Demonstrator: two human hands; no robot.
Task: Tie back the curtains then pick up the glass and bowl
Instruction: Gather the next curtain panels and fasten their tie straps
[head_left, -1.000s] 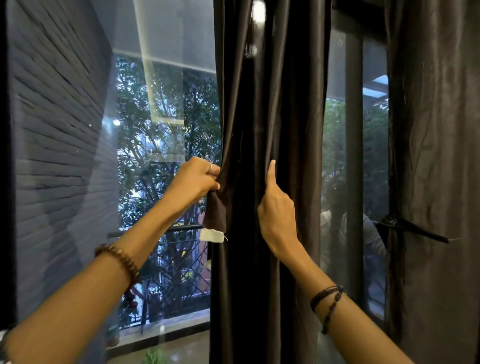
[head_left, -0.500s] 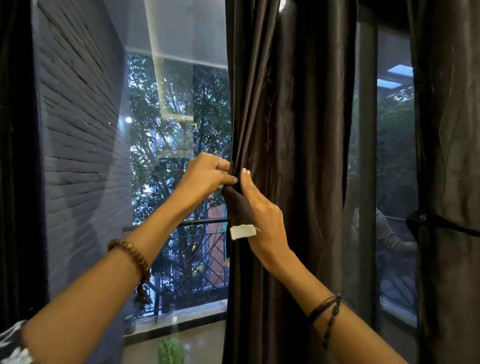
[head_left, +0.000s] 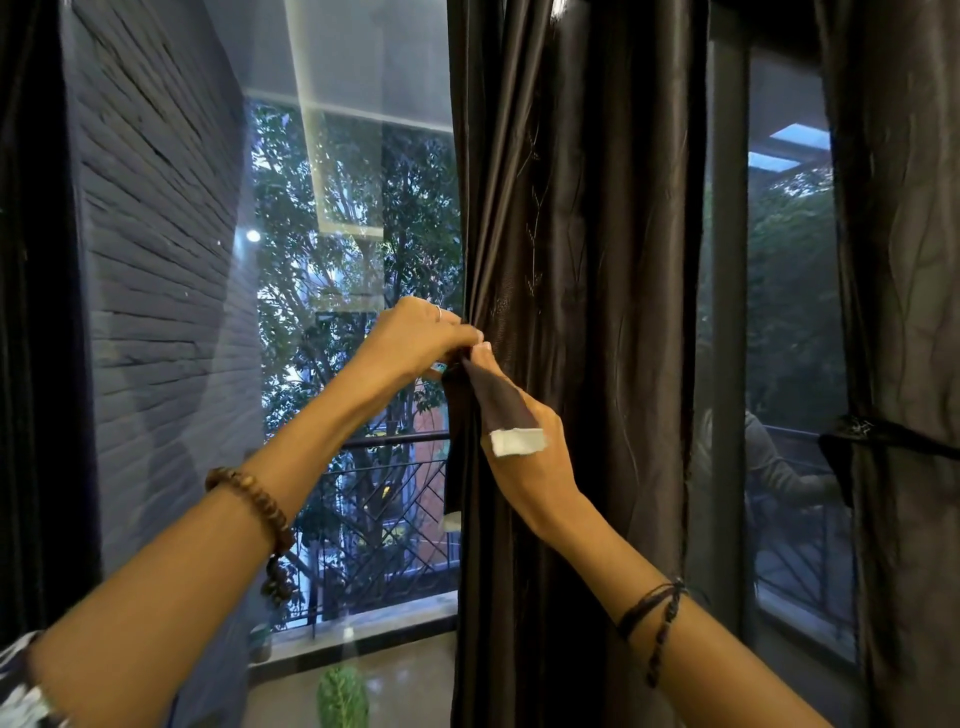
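Dark curtain (head_left: 587, 312), centre of the view, hangs gathered in long vertical folds in front of a tall window (head_left: 353, 260). Trees and a metal balcony railing (head_left: 384, 499) show through the glass; a grey brick wall (head_left: 156, 270) runs along the left.

Second curtain (head_left: 904, 260) at the far right edge, already cinched at mid-height by a dark tie-back (head_left: 883, 441).

Left hand (head_left: 415, 338) is at the centre curtain's left edge, fingers curled, its grip pinching a dark fabric tie strap (head_left: 496, 400) against the gathered cloth. Beaded bracelet (head_left: 254, 504) on that wrist.

Right hand (head_left: 530, 447) sits just below and right of the left, fingertips meeting the left hand's at the same pinch point. Its grip is closed on the strap, and the strap's free end drapes over the back of this hand. Dark cord bracelet (head_left: 654, 618) on that wrist.

A white tag (head_left: 517, 441) at the strap's end lies on the back of the right hand. A second dark strip (head_left: 454, 467) hangs straight down along the curtain's left edge, pale at its lower tip.

Glass and bowl not in view.
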